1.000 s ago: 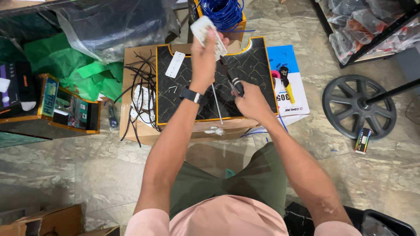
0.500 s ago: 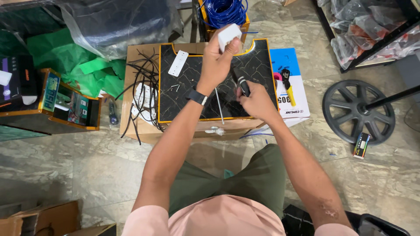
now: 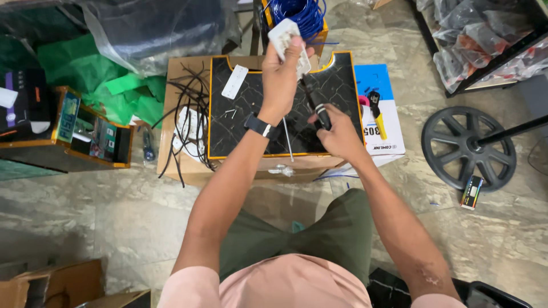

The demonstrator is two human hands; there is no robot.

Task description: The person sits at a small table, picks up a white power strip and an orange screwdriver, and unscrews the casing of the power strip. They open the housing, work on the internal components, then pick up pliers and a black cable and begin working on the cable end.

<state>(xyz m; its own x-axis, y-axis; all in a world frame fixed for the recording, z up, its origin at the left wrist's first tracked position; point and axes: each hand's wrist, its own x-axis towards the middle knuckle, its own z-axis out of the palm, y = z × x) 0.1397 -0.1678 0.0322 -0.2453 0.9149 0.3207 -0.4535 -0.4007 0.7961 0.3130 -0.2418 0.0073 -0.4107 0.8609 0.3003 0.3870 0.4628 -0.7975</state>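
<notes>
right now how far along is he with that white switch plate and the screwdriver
Mid-job, it seems. Done: one white cover piece and loose screws lie on the black marble-look board. In hand: the left hand holds the white switch plate up, the right hand points a black screwdriver at it. Left: the black wires lie unattached beside the board.

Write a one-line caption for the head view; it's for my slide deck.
Left hand holds a white switch plate while right hand works a black-handled screwdriver over a black marble-patterned board.
</notes>
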